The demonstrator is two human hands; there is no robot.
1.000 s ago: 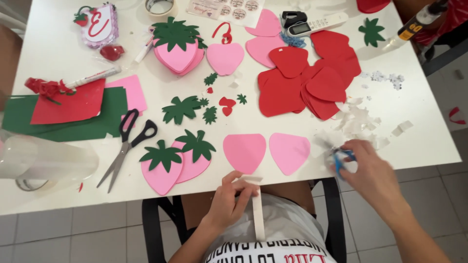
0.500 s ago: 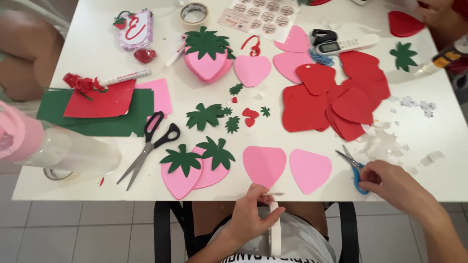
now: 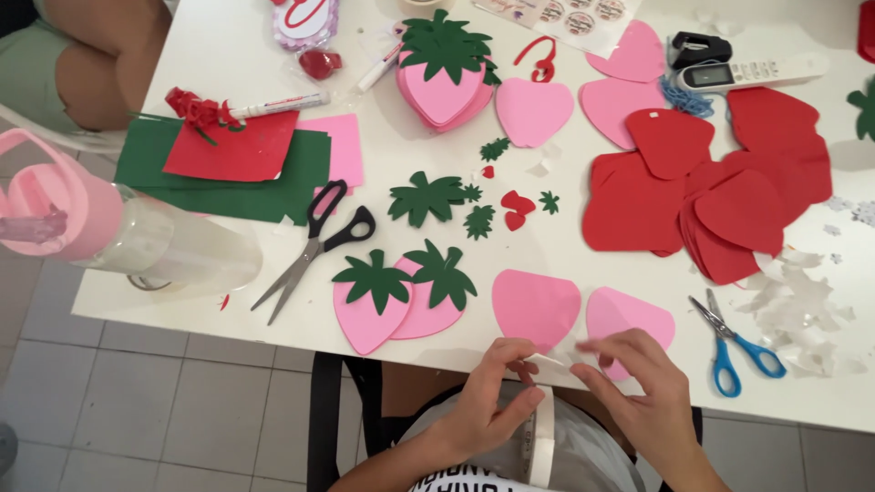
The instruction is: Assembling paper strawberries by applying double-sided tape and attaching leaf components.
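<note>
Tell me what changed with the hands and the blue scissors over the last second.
The right hand let go of the blue-handled scissors, which now lie on the white table, and moved left to join the left hand on the white strip. Both hands now pinch it at the table edge. The left hand kept its hold; the black scissors and foam strawberries stayed put.

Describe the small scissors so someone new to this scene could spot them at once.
Start at the white table and go to its near edge, right of the person's right hand. The blue-handled scissors lie there beside white paper scraps. They are smaller than the black-handled scissors lying on the left.
</note>
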